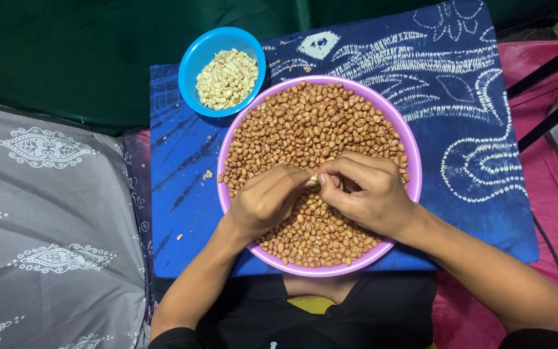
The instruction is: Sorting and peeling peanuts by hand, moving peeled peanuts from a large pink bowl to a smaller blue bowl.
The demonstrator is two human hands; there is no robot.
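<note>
A wide pink bowl [414, 174] full of brown-skinned peanuts [311, 123] rests on a blue patterned cloth. Over its middle, my left hand [267, 200] and my right hand [369, 194] meet fingertip to fingertip. Between the thumbs and forefingers they pinch a single pale peanut [314, 180]. Both hands hover just above the heap of nuts. A smaller blue bowl [196, 58] at the upper left of the pink one holds pale skinned peanuts [227, 79].
The blue patterned cloth [460, 97] covers a raised surface with skin flakes scattered on its left part. A grey patterned cushion [46, 226] lies to the left. Pink fabric [550, 181] and dark straps lie to the right; dark green cloth is behind.
</note>
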